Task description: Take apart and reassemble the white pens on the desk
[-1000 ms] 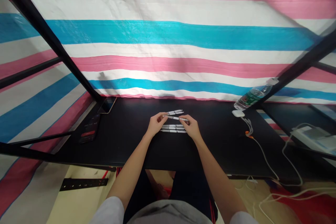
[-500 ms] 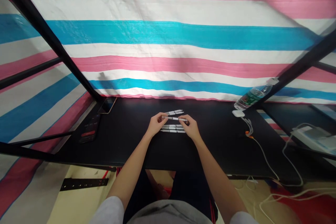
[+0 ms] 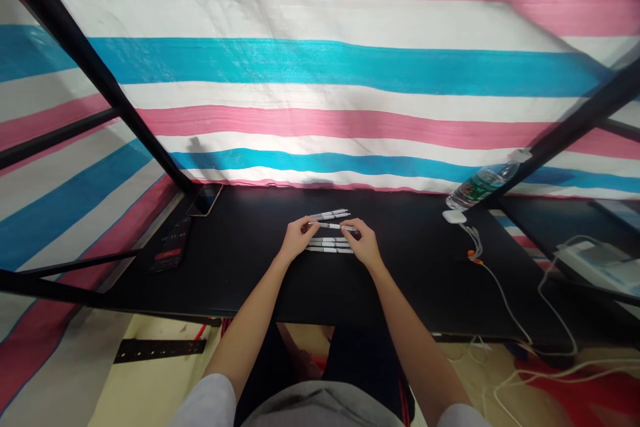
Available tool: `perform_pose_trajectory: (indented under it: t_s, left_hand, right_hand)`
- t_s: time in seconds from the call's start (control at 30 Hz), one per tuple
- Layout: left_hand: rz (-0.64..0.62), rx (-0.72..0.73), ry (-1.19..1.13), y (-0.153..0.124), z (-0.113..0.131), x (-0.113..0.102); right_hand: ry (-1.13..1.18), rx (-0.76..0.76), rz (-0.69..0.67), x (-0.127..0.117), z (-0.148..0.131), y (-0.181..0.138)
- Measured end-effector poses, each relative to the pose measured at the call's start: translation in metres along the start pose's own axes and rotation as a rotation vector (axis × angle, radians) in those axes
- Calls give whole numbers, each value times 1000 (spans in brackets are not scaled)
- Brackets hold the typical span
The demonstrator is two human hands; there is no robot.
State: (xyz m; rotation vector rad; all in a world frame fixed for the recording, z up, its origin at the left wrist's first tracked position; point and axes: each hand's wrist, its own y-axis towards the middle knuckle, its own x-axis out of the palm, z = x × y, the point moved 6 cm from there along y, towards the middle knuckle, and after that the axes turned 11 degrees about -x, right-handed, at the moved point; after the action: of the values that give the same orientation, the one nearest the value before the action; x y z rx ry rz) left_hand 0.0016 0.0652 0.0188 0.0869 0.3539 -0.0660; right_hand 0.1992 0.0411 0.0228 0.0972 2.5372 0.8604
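Currently, the left hand (image 3: 299, 239) and right hand (image 3: 364, 243) rest just above the black tabletop (image 3: 240, 273), their fingers (image 3: 346, 226) closed on a white pen (image 3: 331, 226) held crosswise between them. Of five pens in view, this one is in hand; two pens (image 3: 330, 245) lie parallel nearer the person, and two others (image 3: 330, 215) just beyond. Farther off stand a phone (image 3: 205, 200) and a water bottle (image 3: 483, 183).

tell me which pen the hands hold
The middle pen, held between the left hand and right hand; the pens above and the pens below it lie on the table.
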Motion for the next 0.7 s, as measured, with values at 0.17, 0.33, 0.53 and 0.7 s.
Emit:
perform_pose_trajectory:
  t_s: [0.17, 0.33, 0.53, 0.7]
  left_hand:
    - [-38, 17, -32, -1, 3, 2]
    - [-12, 20, 11, -2, 4, 1]
    - [15, 31, -4, -1, 1, 0]
    - [40, 25, -14, -1, 0, -1]
  right_hand:
    - [-6, -31, 16, 0, 0, 0]
    - [-33, -78, 16, -1, -3, 1]
    - [-176, -200, -8, 2, -10, -1]
    - [-198, -229, -43, 8, -11, -5]
